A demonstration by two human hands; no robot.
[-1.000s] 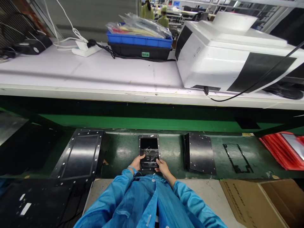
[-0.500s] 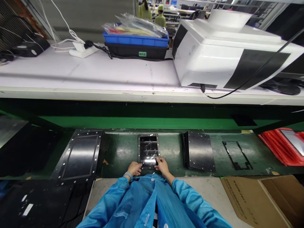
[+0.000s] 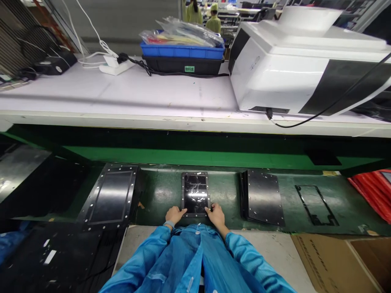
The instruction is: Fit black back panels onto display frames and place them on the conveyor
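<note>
A black plate (image 3: 183,195) with light dots around its border lies on the green work surface before me, a glossy dark panel (image 3: 196,191) within its border. White reflections streak the panel. At the plate's lower left corner is my left hand (image 3: 174,214), its thumb laid on the edge and its other fingers curled outside. My right hand (image 3: 216,213) has the lower right corner in the same way, thumb inward. The undersides of the fingers are hidden.
Stacks of black dotted plates stand left (image 3: 110,195) and right (image 3: 265,197). Farther right lie a thin black frame (image 3: 316,205), red sleeves (image 3: 372,193) and a cardboard box (image 3: 324,260). A shelf (image 3: 171,95) behind holds a white machine (image 3: 284,69) and a blue tray (image 3: 183,51).
My right hand has slid from the glossy panel's lower right corner out to the plate's edge. The panel's lower edge now lies flatter within the border. The view has turned slightly left.
</note>
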